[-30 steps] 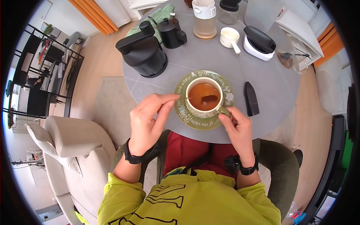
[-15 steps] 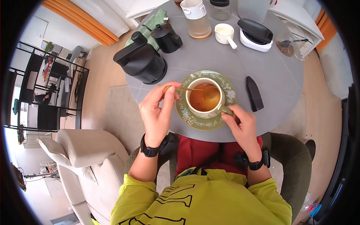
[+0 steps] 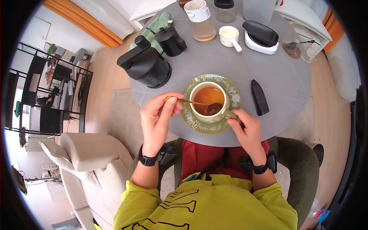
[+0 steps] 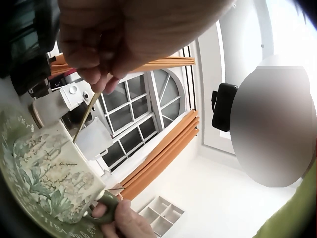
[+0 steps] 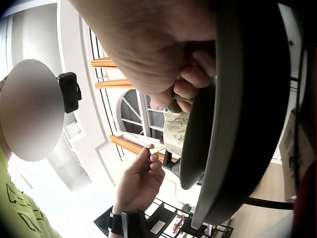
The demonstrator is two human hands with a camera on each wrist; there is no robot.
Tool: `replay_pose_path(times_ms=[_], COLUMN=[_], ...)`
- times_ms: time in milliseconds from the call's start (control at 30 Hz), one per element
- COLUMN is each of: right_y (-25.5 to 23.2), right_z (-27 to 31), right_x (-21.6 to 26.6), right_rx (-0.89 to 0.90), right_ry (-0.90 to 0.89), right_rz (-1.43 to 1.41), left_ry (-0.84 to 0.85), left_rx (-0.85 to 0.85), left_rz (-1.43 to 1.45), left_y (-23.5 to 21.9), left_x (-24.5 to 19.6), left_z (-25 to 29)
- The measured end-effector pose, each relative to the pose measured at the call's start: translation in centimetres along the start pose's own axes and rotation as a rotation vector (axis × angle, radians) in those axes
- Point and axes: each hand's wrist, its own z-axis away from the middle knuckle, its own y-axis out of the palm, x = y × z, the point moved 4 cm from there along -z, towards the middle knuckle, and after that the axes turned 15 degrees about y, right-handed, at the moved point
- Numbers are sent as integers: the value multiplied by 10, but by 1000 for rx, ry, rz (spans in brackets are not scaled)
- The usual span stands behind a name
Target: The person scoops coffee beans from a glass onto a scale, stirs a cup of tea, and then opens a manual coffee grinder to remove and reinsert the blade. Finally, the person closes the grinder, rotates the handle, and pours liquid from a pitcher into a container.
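Note:
A cup [image 3: 207, 86] of reddish-brown liquid stands on a green saucer [image 3: 190, 121] with white lettering and flowers. The left hand [image 3: 156, 122] pinches the thin, gold-coloured handle of a spoon [image 3: 189, 101] between thumb and fingers, left of the rim. The spoon slants over the rim, and its dark bowl shows in the liquid at the cup's lower right. On the other side, the right hand [image 3: 247, 128] grips the cup's green handle [image 3: 230, 114]. In the left wrist view, the cup's flowered outer wall [image 4: 57, 176] faces the camera, with the spoon rising from its rim.
Right of the saucer lies a black tapered object [image 3: 260, 97]. Farther back on the grey round table [image 3: 280, 80] are a black lidded jug [image 3: 147, 65], a black pot [image 3: 170, 41], a green cloth [image 3: 159, 23], a glass jar [image 3: 203, 28] and a small white handled cup [image 3: 229, 36].
The spoon's bowl has swung round in the liquid, from the cup's upper right to its lower right over the last half second. The right hand stays on the cup's handle.

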Motion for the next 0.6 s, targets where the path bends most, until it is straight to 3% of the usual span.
replay_pose_path(times_ms=[167, 333, 467, 600], right_y=[1, 0, 0, 1], right_z=[1, 1, 1, 2], right_x=[-1, 2, 1, 0], right_rx=[4, 6, -5, -1], right_ry=[3, -2, -12, -8], right_rz=[-28, -12, -5, -14], left_ry=[60, 260, 276, 165], left_rx=[-84, -63, -76, -39], left_rz=[19, -302, -394, -251], left_y=[9, -1, -12, -14], left_x=[6, -5, -12, -7], left_z=[-5, -4, 3, 7])
